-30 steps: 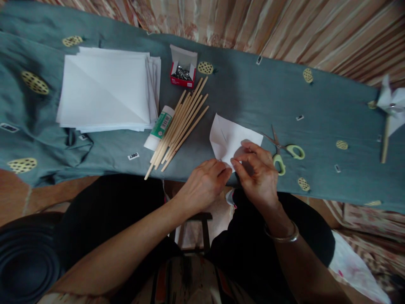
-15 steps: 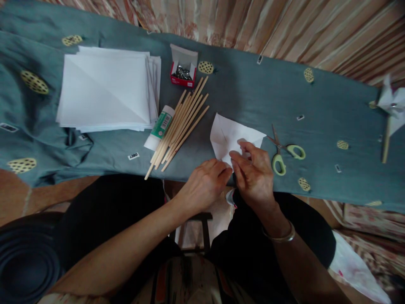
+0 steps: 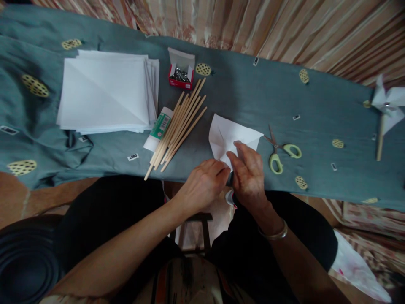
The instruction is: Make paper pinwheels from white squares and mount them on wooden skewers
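Note:
A white sheet of paper [image 3: 232, 128], cut and creased, lies at the near edge of the table. My left hand [image 3: 207, 181] pinches its near corner; the fingertips are partly hidden. Over the paper's near right part is my right hand [image 3: 249, 175], thumb and fingers apart, with its fingertips at the sheet. Just right of the paper lie scissors [image 3: 280, 150] with light green handles, their blades spread. To the left is a bundle of wooden sticks [image 3: 182, 126], with a white and green glue stick [image 3: 160, 126] beside it.
A stack of white paper [image 3: 104, 93] lies at the left. Behind the sticks stands an open red box [image 3: 181, 76] of small metal pieces. A paper pinwheel [image 3: 387, 105] on a stick lies far right on the green tablecloth [image 3: 316, 105]. A pleated curtain [image 3: 284, 29] hangs behind.
My right hand has shifted slightly left over the paper. My left hand keeps its pinch at the near corner. The view has moved a little.

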`<state>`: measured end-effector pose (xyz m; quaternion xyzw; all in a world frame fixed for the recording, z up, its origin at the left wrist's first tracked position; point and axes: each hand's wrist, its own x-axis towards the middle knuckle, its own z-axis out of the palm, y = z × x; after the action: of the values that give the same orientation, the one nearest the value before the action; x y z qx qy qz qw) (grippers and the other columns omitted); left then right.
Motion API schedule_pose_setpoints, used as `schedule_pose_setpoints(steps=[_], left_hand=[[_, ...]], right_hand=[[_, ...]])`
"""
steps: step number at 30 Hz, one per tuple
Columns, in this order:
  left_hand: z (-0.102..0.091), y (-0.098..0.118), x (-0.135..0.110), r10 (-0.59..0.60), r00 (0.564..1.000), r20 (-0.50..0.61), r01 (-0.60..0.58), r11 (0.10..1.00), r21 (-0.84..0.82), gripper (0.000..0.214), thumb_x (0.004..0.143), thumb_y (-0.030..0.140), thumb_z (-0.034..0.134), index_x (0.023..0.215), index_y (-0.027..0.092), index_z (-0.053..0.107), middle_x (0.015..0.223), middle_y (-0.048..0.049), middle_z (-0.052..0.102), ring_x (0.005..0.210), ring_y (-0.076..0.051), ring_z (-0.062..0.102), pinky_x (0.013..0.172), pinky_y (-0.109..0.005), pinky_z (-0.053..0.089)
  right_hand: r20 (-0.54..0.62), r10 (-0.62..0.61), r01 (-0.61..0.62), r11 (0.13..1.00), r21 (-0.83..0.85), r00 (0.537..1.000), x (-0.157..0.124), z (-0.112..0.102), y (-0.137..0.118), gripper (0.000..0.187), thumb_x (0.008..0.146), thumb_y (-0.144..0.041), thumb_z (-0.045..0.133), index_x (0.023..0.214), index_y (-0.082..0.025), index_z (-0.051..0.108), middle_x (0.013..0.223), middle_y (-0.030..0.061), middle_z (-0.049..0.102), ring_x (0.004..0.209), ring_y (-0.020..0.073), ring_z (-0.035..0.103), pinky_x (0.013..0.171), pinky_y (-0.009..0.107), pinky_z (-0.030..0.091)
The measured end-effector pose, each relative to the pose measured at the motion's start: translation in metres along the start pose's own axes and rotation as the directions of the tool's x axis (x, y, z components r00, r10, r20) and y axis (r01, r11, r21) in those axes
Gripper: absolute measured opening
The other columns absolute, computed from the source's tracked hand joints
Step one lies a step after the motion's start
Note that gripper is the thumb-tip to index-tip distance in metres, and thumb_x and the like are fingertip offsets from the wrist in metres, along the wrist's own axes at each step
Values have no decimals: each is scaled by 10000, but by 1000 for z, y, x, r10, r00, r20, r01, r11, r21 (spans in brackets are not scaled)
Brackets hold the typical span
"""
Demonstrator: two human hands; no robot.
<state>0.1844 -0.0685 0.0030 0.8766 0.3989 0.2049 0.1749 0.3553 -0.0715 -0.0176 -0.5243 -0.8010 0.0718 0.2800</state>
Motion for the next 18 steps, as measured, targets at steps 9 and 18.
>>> schedule_pose_setpoints(steps=[9, 18], left_hand=[[-3, -1, -1, -14, 998, 55, 14, 1000, 15, 135, 940, 144, 508, 990, 111, 629, 962, -80, 660, 892, -203, 601, 777, -322, 537], [-6, -2, 1, 12, 999, 38, -15, 998, 68, 131, 911, 141, 567, 1011, 101, 641, 966, -82, 669, 881, -213, 611, 772, -327, 536]], right_hand=[[3, 201, -197, 958, 207, 980, 30, -31, 15, 369, 970, -219, 400, 1251, -268, 634, 1389, 61, 584, 1320, 238, 521, 1109, 523, 416], [92, 124, -126, 992, 15, 988, 63, -23, 46, 425, 977, -361, 440, 1330, -168, 574, 1304, 142, 656, 1208, 289, 605, 1057, 521, 433]])
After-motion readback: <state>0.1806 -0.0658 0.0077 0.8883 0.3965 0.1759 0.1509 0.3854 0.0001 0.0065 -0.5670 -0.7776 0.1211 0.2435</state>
